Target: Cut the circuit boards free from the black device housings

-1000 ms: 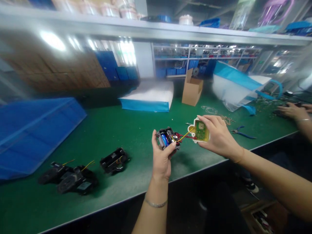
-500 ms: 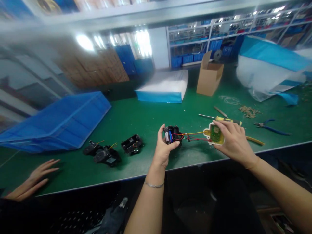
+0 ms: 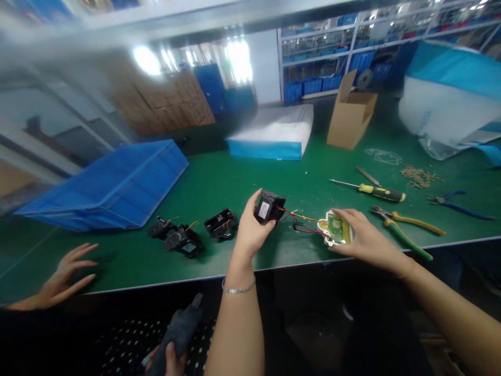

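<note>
Spanning the gap between the two hands, red and yellow wires [image 3: 299, 219] join a black housing [image 3: 268, 208] to a white cover [image 3: 332, 230] with a green circuit board. The left hand [image 3: 250, 230] has its grip closed around the housing; the right hand [image 3: 358, 235] has its grip on the cover. Both parts are above the desk [image 3: 274, 177], near its front edge.

A blue bin [image 3: 117, 183] stands at the left; its contents cannot be made out. The cardboard box [image 3: 348, 122] at the back has one flap up, its inside too dim to read. A white-and-blue bag [image 3: 446, 104] bulges at the right; what it holds cannot be told.

Black units [image 3: 183, 240] lie between the bin and the left hand. Green surface stretches from the hands back to a flat white-and-blue package [image 3: 272, 133]. On the right, a screwdriver [image 3: 381, 193], pliers [image 3: 391, 219], blue-handled cutters [image 3: 444, 201] and a pile of small pieces [image 3: 418, 175] narrow the room.

Compared with the previous frame, the housing has turned its labelled side to view, and the right hand no longer hides the pliers' head. A co-worker's hand [image 3: 172, 360] now shows on the grey object [image 3: 180, 329] below the desk edge.
</note>
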Action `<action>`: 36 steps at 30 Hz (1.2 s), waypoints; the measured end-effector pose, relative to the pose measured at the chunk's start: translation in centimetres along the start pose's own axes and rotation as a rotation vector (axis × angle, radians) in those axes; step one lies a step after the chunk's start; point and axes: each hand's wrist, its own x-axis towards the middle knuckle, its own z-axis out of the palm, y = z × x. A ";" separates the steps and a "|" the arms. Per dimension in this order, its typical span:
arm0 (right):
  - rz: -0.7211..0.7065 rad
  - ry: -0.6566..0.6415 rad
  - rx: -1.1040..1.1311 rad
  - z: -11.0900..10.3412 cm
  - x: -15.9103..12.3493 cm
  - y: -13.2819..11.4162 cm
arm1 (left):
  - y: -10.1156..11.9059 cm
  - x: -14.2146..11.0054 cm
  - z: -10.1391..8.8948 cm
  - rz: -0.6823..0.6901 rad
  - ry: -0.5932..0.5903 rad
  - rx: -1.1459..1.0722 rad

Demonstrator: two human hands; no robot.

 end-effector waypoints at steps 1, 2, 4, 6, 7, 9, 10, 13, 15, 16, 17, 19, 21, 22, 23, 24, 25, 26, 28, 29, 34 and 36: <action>0.018 -0.001 -0.004 0.6 0.3 0.2 | -0.4 0.1 -0.2 -0.042 -0.015 -0.029; 0.038 0.003 -0.016 1.3 0.6 0.6 | -0.9 0.1 -0.3 -0.085 -0.025 -0.040; 0.081 0.018 -0.043 2.6 1.3 1.5 | -1.9 0.1 -0.1 -0.157 -0.027 -0.003; 0.108 0.042 -0.064 3.6 1.9 2.2 | -2.8 0.1 0.4 -0.193 -0.004 0.077; 0.111 0.067 -0.080 3.8 2.1 2.2 | -3.1 0.2 0.7 -0.195 0.009 0.109; 0.080 0.143 -0.122 3.9 2.5 1.2 | -3.5 0.3 1.2 -0.176 0.031 0.134; 0.046 0.184 -0.133 3.9 2.6 0.2 | -3.5 0.4 1.4 -0.164 0.040 0.132; -0.128 0.203 -0.088 3.9 2.8 -3.8 | -3.0 0.7 2.0 -0.121 0.068 0.126; -0.219 0.157 -0.086 4.5 3.1 -6.2 | -2.4 0.6 2.3 -0.102 0.091 0.137; -0.236 0.147 -0.113 5.0 3.3 -7.0 | -2.1 0.5 2.5 -0.097 0.102 0.146; -0.235 0.155 -0.152 5.6 3.4 -7.5 | -1.8 0.4 2.7 -0.095 0.116 0.159; -0.210 0.212 -0.218 6.9 3.8 -7.8 | -1.4 0.0 3.0 -0.098 0.142 0.193; -0.193 0.264 -0.240 8.2 4.1 -7.3 | -1.3 -0.1 3.4 -0.107 0.152 0.226; -0.191 0.275 -0.240 8.8 4.3 -6.8 | -1.4 -0.1 3.5 -0.118 0.147 0.249; -0.191 0.280 -0.239 9.2 4.4 -6.3 | -1.4 -0.1 3.6 -0.131 0.137 0.279; -0.192 0.281 -0.240 9.6 4.5 -5.7 | -1.5 0.0 3.7 -0.144 0.126 0.315; -0.197 0.278 -0.244 9.9 4.5 -5.2 | -1.5 0.0 3.7 -0.156 0.118 0.355; -0.202 0.276 -0.247 10.1 4.6 -4.8 | -1.5 0.1 3.8 -0.165 0.114 0.393; -0.203 0.277 -0.248 10.3 4.5 -4.2 | -1.5 0.0 3.8 -0.178 0.111 0.450; -0.196 0.278 -0.245 10.3 4.5 -4.2 | -1.4 0.0 3.8 -0.182 0.108 0.469; -0.116 0.275 -0.226 9.9 4.4 -5.3 | -1.1 -0.1 3.5 -0.200 0.086 0.505; -0.084 0.270 -0.216 9.7 4.6 -5.9 | -1.4 0.4 3.2 -0.218 0.075 0.504</action>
